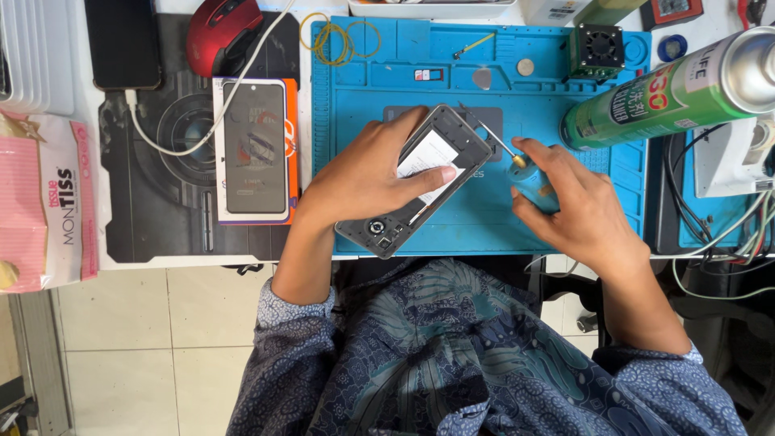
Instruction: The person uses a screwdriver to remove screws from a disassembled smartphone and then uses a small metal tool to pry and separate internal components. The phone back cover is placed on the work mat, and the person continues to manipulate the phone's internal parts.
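Nearest, the left hand (367,173) clamps an opened phone frame (416,182), thumb pressed across the white patch inside, tilting it off the blue mat (452,226), likely so its top edge faces the other hand. The right hand (565,206) is closed around a small blue bottle (533,184) whose thin metal needle (492,139) reaches to the frame's upper corner. Further along the table (182,262), a boxed phone screen (254,149) lies to the left. A green spray can (670,93) lies to the right, with rubber bands (339,36) and a red mouse (222,32) at the back.
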